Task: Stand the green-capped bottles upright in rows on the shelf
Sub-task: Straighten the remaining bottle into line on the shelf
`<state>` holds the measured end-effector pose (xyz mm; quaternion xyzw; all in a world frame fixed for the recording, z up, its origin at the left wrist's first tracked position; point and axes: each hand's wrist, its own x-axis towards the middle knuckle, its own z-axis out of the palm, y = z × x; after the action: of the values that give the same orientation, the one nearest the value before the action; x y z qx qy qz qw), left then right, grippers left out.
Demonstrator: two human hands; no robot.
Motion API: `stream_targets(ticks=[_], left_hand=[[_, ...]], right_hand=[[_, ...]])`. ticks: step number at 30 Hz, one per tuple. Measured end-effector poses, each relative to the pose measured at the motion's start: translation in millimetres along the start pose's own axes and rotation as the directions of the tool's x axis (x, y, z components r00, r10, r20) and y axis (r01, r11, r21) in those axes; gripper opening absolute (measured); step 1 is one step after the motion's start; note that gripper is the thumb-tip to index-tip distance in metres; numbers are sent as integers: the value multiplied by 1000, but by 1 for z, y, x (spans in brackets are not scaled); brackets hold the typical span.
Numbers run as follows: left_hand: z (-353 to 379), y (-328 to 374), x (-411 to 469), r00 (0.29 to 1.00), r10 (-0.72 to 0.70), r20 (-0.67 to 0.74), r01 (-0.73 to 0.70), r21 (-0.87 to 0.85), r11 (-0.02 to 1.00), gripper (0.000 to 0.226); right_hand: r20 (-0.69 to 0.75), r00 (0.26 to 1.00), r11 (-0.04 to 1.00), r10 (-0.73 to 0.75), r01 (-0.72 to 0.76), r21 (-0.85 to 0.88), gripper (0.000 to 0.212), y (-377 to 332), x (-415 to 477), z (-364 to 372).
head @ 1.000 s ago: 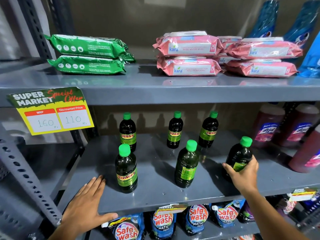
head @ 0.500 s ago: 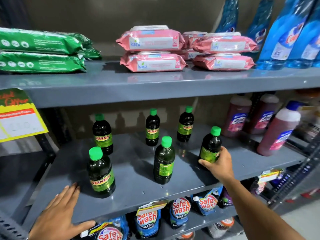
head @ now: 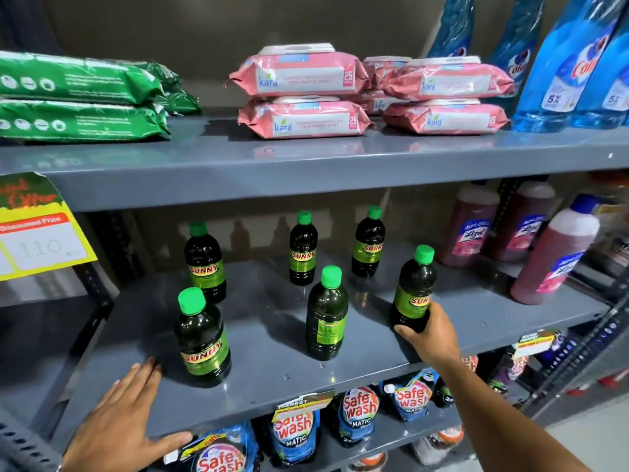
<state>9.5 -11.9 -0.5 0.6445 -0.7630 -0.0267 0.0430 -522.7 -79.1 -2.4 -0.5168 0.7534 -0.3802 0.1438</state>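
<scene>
We have our right hand [head: 430, 332] wrapped round the base of a green-capped bottle [head: 413, 291], fingers closed on its lower body, label facing us. That bottle stands upright on the grey middle shelf [head: 476, 311], at the right end of the front row. Taking it as our landmark: just to its left stands the middle front bottle [head: 326, 315], label turned sideways, and further left again the front-left bottle [head: 202, 338], nearest the shelf's edge. Behind our held bottle runs the back row, three more green caps: one directly behind it [head: 369, 241], one behind and to the left [head: 302, 248], and the far-left one [head: 204, 264]. All six are upright and none touch.

Our left hand [head: 126, 420] lies flat and spread wide on the shelf's front lip, well to the left of the held bottle, gripping nothing, fingertips near the front-left bottle's base.

To the right of the held bottle stand the reddish cleaner bottles [head: 554, 253].
</scene>
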Motion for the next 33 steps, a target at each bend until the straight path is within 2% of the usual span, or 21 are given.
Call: stream_targets(ticks=[4, 9, 11, 13, 14, 15, 16, 17, 18, 20, 21, 22, 25, 27, 29, 31, 33], left_hand=[[3, -3, 0, 1000, 9, -13, -9, 34, 999, 137], [10, -9, 0, 1000, 14, 11, -15, 49, 999, 131], [12, -10, 0, 1000, 17, 0, -17, 59, 998, 131], [12, -10, 0, 1000, 20, -7, -19, 68, 998, 132], [12, -10, 0, 1000, 21, -14, -20, 70, 997, 133], [11, -10, 0, 1000, 19, -16, -18, 71, 997, 133], [11, -9, 1, 1000, 20, -22, -19, 71, 997, 134], [10, -7, 1, 999, 23, -25, -21, 70, 997, 134], [10, -7, 0, 999, 25, -29, -23, 69, 997, 134], [8, -6, 0, 999, 25, -33, -23, 60, 998, 135], [8, -5, 0, 999, 24, -33, -23, 58, 998, 135], [8, -5, 0, 999, 25, -34, -23, 55, 998, 135], [9, -5, -1, 1000, 16, -18, -15, 42, 999, 136], [9, -5, 0, 1000, 12, -25, -11, 38, 999, 136], [9, -5, 0, 1000, 15, -17, -15, 32, 999, 136], [11, -6, 0, 1000, 9, -13, -8, 34, 999, 136], [13, -7, 1, 1000, 6, -16, -6, 32, 999, 136]], right_hand=[[-125, 992, 988, 24, -43, -151, 53, -10, -5, 4], [-141, 988, 984, 63, -85, -157, 46, -20, -15, 5], [-197, 979, 981, 56, -91, -173, 60, -22, -20, 4], [-331, 942, 980, 57, -117, -164, 88, -24, -30, 8], [-406, 914, 989, 9, -66, -129, 93, -27, -39, 12], [-450, 889, 994, -83, 45, -95, 89, -32, -50, 18], [-426, 885, 982, -188, 181, -58, 83, -38, -59, 25], [-324, 903, 953, -283, 301, 8, 79, -45, -65, 32], [-166, 927, 929, -335, 355, 104, 81, -53, -68, 40], [171, 922, 912, -347, 290, 291, 102, -73, -67, 52], [269, 905, 910, -330, 230, 345, 108, -82, -65, 58], [308, 899, 909, -312, 189, 371, 106, -89, -64, 64], [190, 952, 924, -238, 162, 347, 90, -107, -66, 85], [79, 977, 935, -200, 167, 312, 98, -112, -70, 93], [115, 970, 920, -215, 161, 357, 104, -107, -74, 95], [195, 941, 907, -278, 190, 375, 89, -97, -75, 94], [185, 951, 929, -247, 178, 325, 78, -95, -76, 90]])
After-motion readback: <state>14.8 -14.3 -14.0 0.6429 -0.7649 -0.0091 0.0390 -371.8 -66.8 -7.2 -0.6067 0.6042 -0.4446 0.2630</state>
